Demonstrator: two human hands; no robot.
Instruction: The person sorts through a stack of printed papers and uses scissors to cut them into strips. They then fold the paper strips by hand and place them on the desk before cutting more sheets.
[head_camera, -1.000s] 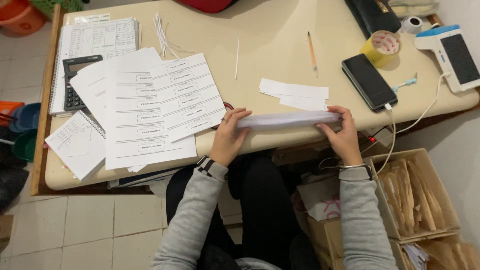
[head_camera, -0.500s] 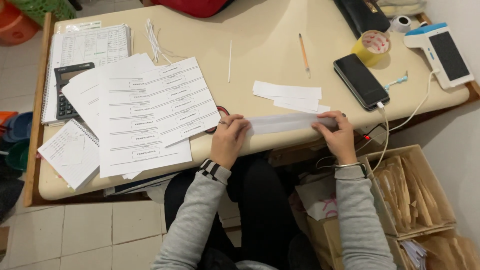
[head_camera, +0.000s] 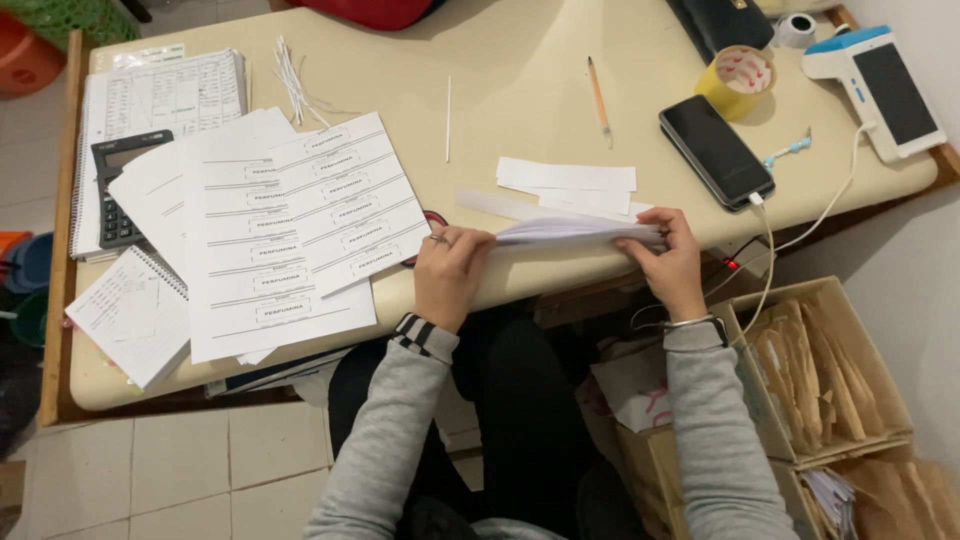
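Note:
A thin stack of white paper strips (head_camera: 575, 232) is held lengthwise over the front edge of the beige desk (head_camera: 520, 60). My left hand (head_camera: 448, 274) pinches its left end and my right hand (head_camera: 672, 258) pinches its right end. Just beyond the stack lie a few loose white strips (head_camera: 566, 180) flat on the desk. To the left of my left hand spreads a pile of white printed label sheets (head_camera: 290, 230). Both arms wear grey sleeves.
A black phone (head_camera: 715, 150) on a white cable, a yellow tape roll (head_camera: 738, 80), a pencil (head_camera: 598, 98) and a white handheld terminal (head_camera: 880, 90) lie at the right. A calculator (head_camera: 118, 195) and notebooks sit far left. Cardboard boxes (head_camera: 820, 375) of brown paper stand on the floor, right.
Both hands stay on the ends of the strip stack, which now rests a little further onto the desk edge with its strips more gathered.

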